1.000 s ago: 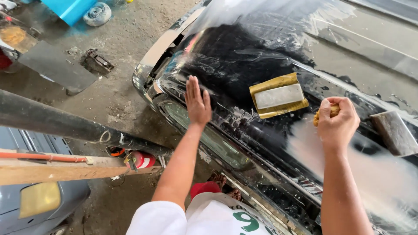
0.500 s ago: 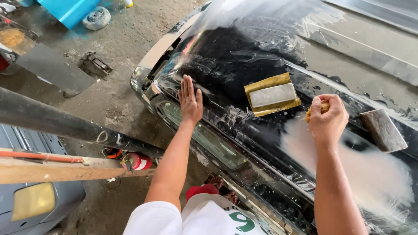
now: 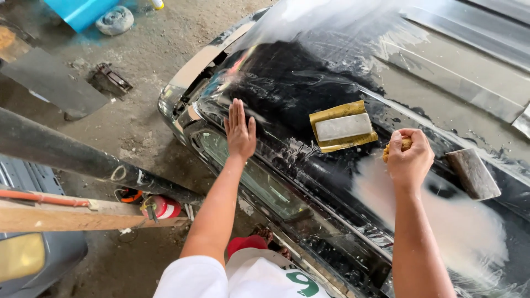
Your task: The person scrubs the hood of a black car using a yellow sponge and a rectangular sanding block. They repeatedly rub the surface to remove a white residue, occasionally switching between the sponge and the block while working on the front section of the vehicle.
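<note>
My left hand [image 3: 240, 131] lies flat, fingers together, on the wet black car body panel [image 3: 287, 88] near its front corner. My right hand [image 3: 409, 157] is clenched around a yellow-brown sponge [image 3: 404, 145] pressed on the panel above a milky wet patch [image 3: 441, 215]. Between my hands lies a folded sheet of yellow-edged sandpaper [image 3: 342, 126]. A brownish sanding block [image 3: 472, 173] rests on the panel just right of my right hand.
A headlight [image 3: 251, 176] sits below my left arm. A dark pipe [image 3: 83, 157] and a wooden plank [image 3: 66, 215] cross at the left above a red canister [image 3: 160, 207]. On the concrete floor lie scrap metal [image 3: 52, 80], a blue container [image 3: 83, 10] and a grey car corner [image 3: 27, 259].
My right hand with the sponge has slid slightly left and up along the panel. My left hand has stayed flat in the same place. The view has shifted a little.
</note>
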